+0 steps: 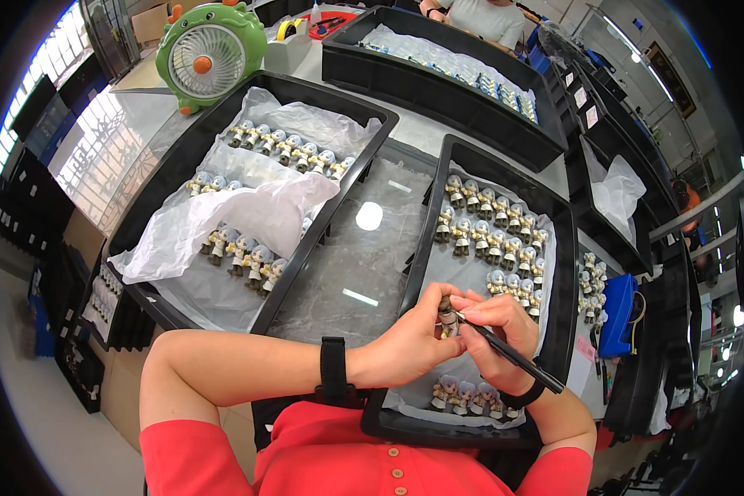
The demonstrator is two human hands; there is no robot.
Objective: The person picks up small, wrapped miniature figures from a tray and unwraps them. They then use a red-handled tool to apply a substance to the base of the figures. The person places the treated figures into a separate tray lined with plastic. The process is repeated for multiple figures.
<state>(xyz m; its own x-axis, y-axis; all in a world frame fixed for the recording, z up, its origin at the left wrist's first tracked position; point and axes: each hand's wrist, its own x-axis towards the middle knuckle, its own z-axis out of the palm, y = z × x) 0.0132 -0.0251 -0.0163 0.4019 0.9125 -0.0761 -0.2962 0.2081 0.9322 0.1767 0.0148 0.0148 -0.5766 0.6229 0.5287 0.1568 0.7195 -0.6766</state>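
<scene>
The room is bright; daylight pours through the barred window [62,54] at far left, almost washed out, and the bars reflect in the glossy worktop [120,157]; white lights [738,316] shine at right; one round spot and two pale strips glare off the worktop's grey middle; the figurines [495,241] look evenly lit, their finest detail soft; straight edges bow outward, the far right background smears, and black closes round the rim.

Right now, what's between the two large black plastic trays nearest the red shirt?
Head view: a strip of glossy grey tabletop with bright light reflections.
</scene>
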